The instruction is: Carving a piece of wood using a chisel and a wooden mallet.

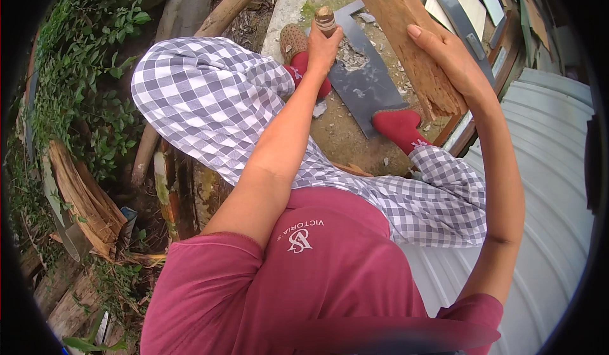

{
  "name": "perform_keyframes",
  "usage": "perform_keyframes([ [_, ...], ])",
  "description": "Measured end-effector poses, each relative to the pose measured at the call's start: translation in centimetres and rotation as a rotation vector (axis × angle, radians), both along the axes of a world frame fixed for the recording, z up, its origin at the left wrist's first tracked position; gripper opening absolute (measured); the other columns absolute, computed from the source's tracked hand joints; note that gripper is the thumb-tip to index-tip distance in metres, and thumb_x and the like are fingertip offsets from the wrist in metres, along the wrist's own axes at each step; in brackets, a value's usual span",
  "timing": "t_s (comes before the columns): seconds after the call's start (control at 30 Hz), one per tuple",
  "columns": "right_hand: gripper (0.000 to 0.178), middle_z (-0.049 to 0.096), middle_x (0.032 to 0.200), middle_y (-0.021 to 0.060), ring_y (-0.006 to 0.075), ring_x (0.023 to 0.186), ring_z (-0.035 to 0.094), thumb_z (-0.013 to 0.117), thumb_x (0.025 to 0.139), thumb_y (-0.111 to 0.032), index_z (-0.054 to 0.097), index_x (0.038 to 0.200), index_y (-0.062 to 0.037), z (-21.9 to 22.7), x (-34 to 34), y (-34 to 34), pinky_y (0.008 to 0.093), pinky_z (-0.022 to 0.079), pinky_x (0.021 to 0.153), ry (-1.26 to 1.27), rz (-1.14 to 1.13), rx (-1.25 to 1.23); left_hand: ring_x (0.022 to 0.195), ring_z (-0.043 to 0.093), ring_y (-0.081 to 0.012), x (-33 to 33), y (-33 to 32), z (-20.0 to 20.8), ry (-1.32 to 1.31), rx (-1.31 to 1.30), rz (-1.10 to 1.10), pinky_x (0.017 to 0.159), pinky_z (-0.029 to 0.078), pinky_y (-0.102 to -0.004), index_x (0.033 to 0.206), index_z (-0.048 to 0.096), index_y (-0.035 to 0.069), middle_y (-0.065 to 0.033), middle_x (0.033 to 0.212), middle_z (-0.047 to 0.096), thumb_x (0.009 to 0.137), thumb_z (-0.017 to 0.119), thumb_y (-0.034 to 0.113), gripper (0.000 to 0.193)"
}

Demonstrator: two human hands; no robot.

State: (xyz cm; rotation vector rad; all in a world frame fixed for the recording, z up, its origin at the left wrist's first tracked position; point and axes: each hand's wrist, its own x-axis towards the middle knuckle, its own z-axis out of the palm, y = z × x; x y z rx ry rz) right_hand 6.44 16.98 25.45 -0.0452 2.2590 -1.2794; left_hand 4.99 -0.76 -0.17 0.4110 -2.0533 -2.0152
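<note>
My left hand (325, 49) is closed around the wooden handle (325, 19) of a tool, whose top end shows pale bands. The rest of that tool is hidden, so its kind does not show. A long, rough brown wooden plank (399, 28) slants down from the top of the view, and my right hand (451, 63) grips its right edge near the splintered lower end. Between my feet a dark grey flat board (374, 92) lies on the ground. Pale chips (352, 57) are heaped on it, close to my left hand.
My feet, in red socks (399, 128) and a brown perforated clog (293, 41), flank the grey board. Ribbed light metal sheeting (539, 158) covers the right side. Assorted planks (466, 6) lean at the upper right. Leafy plants (89, 44) and split logs (85, 196) are on the left.
</note>
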Motion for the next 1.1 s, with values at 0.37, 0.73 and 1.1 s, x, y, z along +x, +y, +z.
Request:
perform_keyframes([
  [0.37,0.08,0.05,0.075,0.0096,0.0154,0.06,0.055,0.06,0.078,-0.058,0.037,0.136,-0.0084,0.5,7.4,2.7,0.0287,0.054,0.056,0.029,-0.34,-1.087,0.079,0.064,-0.0223,-0.2,0.5,-0.2,-0.004,-0.03,0.034,0.073,0.05,-0.034,0.099,0.053,0.001,-0.0115,0.085,0.065,0.077,0.069,0.016,0.031],
  [0.73,0.07,0.066,0.097,0.0174,0.0258,0.089,0.064,0.067,0.071,-0.034,0.047,0.136,-0.0133,3.2,3.7,-0.7,0.0351,0.048,0.08,0.339,0.021,0.089,0.08,0.063,-0.02,0.9,1.3,-0.1,0.021,-0.028,-0.009,0.073,0.049,-0.0331,0.101,0.051,0.002,-0.012,0.087,0.064,0.078,0.068,0.015,0.031],
  [1.1,0.071,0.066,0.095,0.0217,0.034,0.086,0.064,0.06,0.072,-0.043,0.046,0.135,-0.0133,-3.0,-1.5,-2.7,0.0394,0.048,0.079,0.346,0.288,0.425,0.078,0.063,-0.0226,1.2,2.6,1.3,0.031,-0.041,-0.046,0.07,0.049,-0.0343,0.099,0.052,0.002,-0.0134,0.086,0.064,0.078,0.068,0.013,0.029],
])
